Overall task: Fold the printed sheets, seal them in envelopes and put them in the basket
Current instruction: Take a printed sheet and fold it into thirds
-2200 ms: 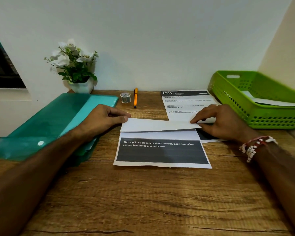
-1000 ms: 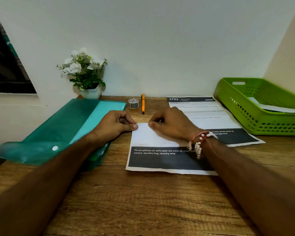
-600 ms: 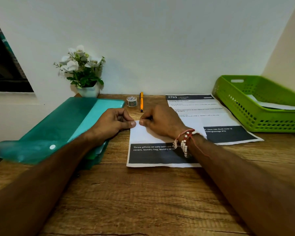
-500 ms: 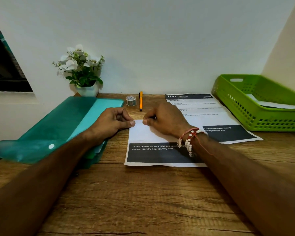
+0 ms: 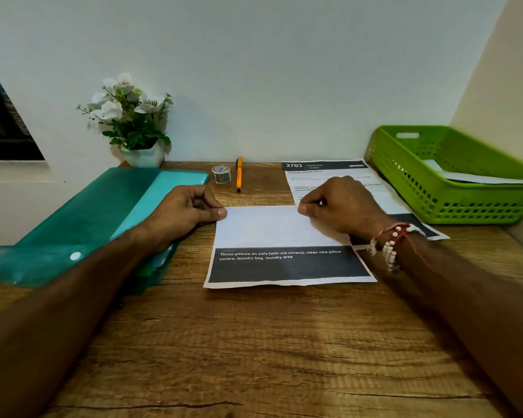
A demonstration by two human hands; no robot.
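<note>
Pinching the far fold of the folded sheet (image 5: pixel 266 227) mid-desk (image 5: pixel 254 342) with curled left hand (image 5: pixel 184 212) and right hand (image 5: pixel 341 206), we read "Throw pillows on sofa"; the flat sheet (image 5: pixel 323 173) behind says "2703".

On the table (image 5: pixel 254 342) a folded sheet (image 5: pixel 272 227) lies centre, a second sheet (image 5: pixel 323 170) behind it to the right. Folder (image 5: pixel 82 224) left; basket (image 5: pixel 453 182) right, paper (image 5: pixel 477 178) in it. Plant (image 5: pixel 133 122), tape (image 5: pixel 221 174), pen (image 5: pixel 239 175) along the back.
</note>
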